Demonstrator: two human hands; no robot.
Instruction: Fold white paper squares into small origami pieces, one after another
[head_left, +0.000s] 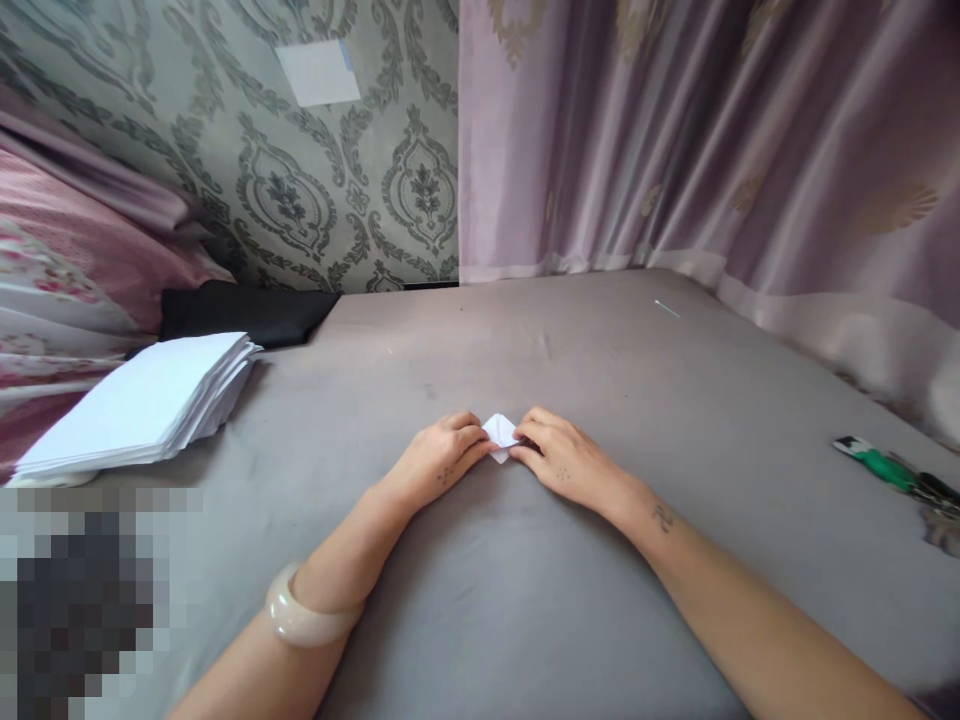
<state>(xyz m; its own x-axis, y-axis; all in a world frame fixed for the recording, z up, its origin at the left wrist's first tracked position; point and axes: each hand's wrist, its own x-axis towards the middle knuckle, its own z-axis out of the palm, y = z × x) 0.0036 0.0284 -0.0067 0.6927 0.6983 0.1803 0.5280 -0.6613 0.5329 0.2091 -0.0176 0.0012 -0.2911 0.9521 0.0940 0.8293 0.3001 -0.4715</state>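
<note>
"Folded paper (499, 430), where?"

"Centre of frame, between both hands. Small, white, diamond outline, crease showing near the top. Over the grey surface (480, 600); resting on it or lifted slightly, can't tell."

"Left hand (441, 455)?"

"Just left of centre. Fingers closed on the paper's left side. Pale bangle (315, 615) round that forearm, lower left of frame."

"Right hand (566, 455)?"

"Just right of centre. Thumb and fingertips pinching the paper's right corner. Dark marks on the backs of both hands, another near the right wrist."

"Anything else?"

"Stack of white sheets (142, 390), mid left, edges uneven. Black item (251, 315) behind it, can't tell what. Green-handled item (885, 467), far right, blurred. White sheet (319, 73) on the patterned wall (289, 190), upper left. Purple curtain (510, 140), upper right. Lower-left corner pixelated, unreadable."
</note>
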